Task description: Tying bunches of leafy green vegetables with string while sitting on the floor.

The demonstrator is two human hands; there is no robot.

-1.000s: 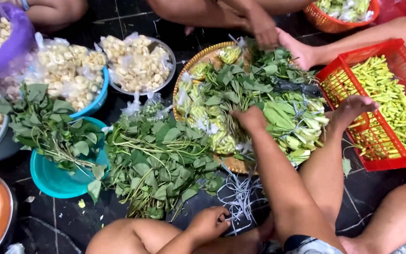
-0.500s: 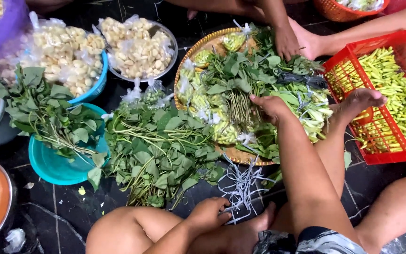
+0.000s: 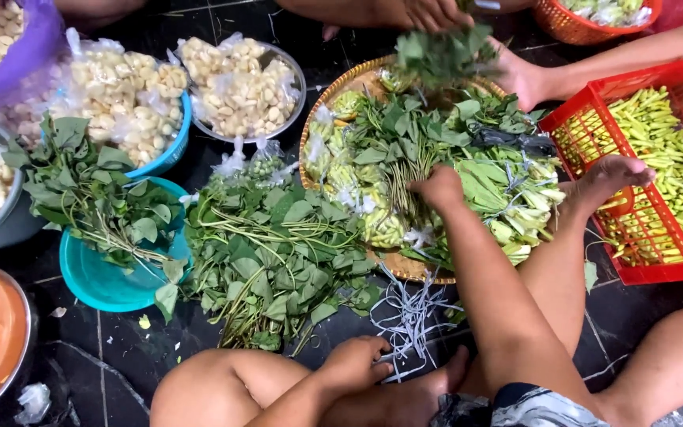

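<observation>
1. Nearest the camera, the left hand (image 3: 355,362) rests on the person's own foot, fingers loosely curled and holding nothing, just beside a loose bunch of pale ties (image 3: 409,312) on the dark floor.
2. Beyond it lies a loose heap of leafy stems (image 3: 274,257) on the floor, seemingly unsorted; a second heap sits over the teal bowl (image 3: 100,277).
3. The right hand (image 3: 439,188) reaches into the round woven tray (image 3: 333,95), fingers closed on a bundle of green stems (image 3: 409,170) lying among the leaves there.
4. The tray already holds many small bagged portions (image 3: 357,194), so a good share looks packed; the floor heaps suggest plenty remains.
5. Farther off, another person's hand (image 3: 428,14) lifts a leafy sprig (image 3: 444,51) above the tray, and a red basket (image 3: 575,119) of green pods stands at the right.
</observation>
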